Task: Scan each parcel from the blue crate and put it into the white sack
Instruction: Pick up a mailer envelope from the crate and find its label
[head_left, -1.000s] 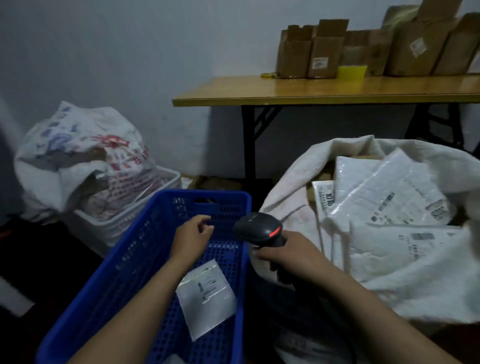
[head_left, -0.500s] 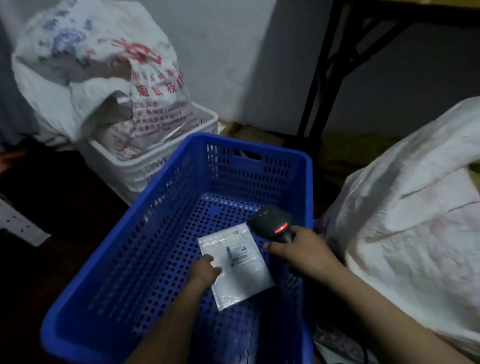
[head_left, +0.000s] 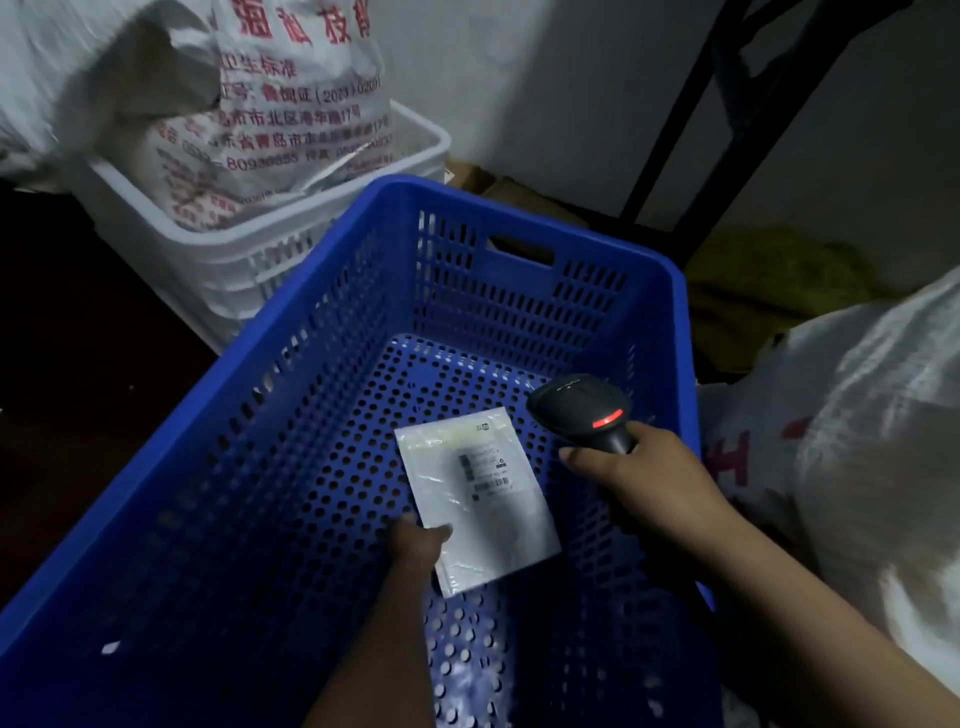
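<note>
A blue perforated crate (head_left: 332, 395) fills the middle of the view. One flat white parcel (head_left: 480, 499) with a small barcode label lies on its floor. My left hand (head_left: 418, 540) pinches the parcel's near left edge. My right hand (head_left: 649, 486) grips a black barcode scanner (head_left: 582, 408) with a red light, its head just right of the parcel and above the crate floor. The white sack (head_left: 857, 447) bulges at the right edge; its opening is out of view.
A white crate (head_left: 270, 249) holding a printed white bag (head_left: 260, 114) stands behind the blue crate at the left. Black table legs (head_left: 691, 109) rise at the back right against a pale wall. Dark floor lies to the left.
The view tilted down from the table and sack onto the crate. My left hand dropped to the parcel and took its edge. The scanner moved over the crate beside the parcel.
</note>
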